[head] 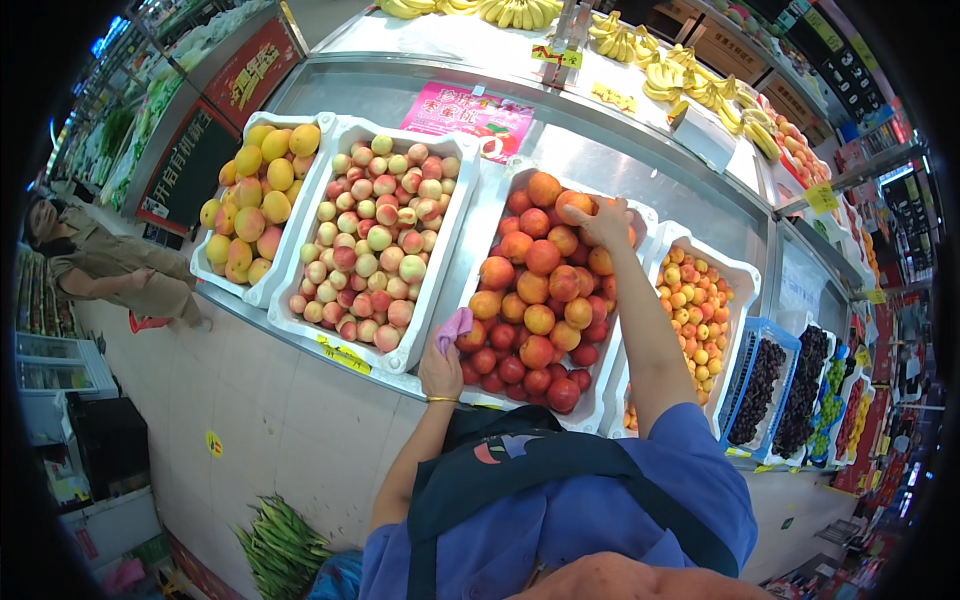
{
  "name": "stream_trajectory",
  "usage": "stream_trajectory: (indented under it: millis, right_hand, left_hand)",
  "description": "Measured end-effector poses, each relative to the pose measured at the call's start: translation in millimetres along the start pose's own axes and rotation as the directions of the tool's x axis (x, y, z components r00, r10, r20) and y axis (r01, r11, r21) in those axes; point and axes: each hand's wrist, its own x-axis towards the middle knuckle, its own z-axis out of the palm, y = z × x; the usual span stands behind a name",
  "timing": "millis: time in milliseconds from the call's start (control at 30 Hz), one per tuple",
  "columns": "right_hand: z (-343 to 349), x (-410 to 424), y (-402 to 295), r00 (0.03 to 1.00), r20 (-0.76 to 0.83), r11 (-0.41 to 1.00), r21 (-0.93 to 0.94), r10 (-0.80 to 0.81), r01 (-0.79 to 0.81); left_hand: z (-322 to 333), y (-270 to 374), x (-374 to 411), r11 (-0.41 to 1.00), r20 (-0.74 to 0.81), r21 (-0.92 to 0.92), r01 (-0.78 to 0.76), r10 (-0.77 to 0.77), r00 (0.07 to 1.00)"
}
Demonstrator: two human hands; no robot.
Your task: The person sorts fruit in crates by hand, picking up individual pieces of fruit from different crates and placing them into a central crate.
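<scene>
In front of me is a white foam crate [442,330] heaped with orange-red nectarines or plums [541,257], the redder ones at the near end. My right hand [611,225] reaches over its far end, fingers and thumb around an orange-red fruit [573,202] on the pile. My left hand [441,369] is at the crate's near left corner, gripping a crumpled pink-purple cloth [454,327]. To the left, another foam crate [454,244] holds small pale red-and-green peaches [377,247]. On the right, small yellow-orange fruit [686,304] fills a further crate, partly hidden by my right arm.
A crate of mangoes [259,191] stands at far left. A blue basket [780,397] of dark grapes and more fruit crates line the right. Bananas [619,41] lie on the raised shelf behind. A person [120,262] is in the left aisle; green vegetables [281,547] are low down.
</scene>
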Motion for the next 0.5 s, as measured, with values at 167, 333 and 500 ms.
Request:
stream_trajectory:
  millis: [167,333,500]
  right_hand:
    - [10.4,58.7,81.6,0.981,0.183,0.78,0.605,0.062,-0.162]
    - [-4.0,59.8,90.4,0.99,0.136,0.925,0.379,-0.034,-0.02]
    - [-8.2,48.9,78.5,0.994,0.11,0.989,0.146,0.001,-0.017]
  left_hand:
    - [2.7,5.2,1.0,1.0,0.022,-0.022,-0.006,0.007,1.0]
    - [6.1,-1.1,0.1,1.0,-0.012,-0.014,-0.019,0.019,1.0]
    - [5.6,-2.2,-1.0,1.0,-0.027,-0.009,-0.021,0.021,0.999]
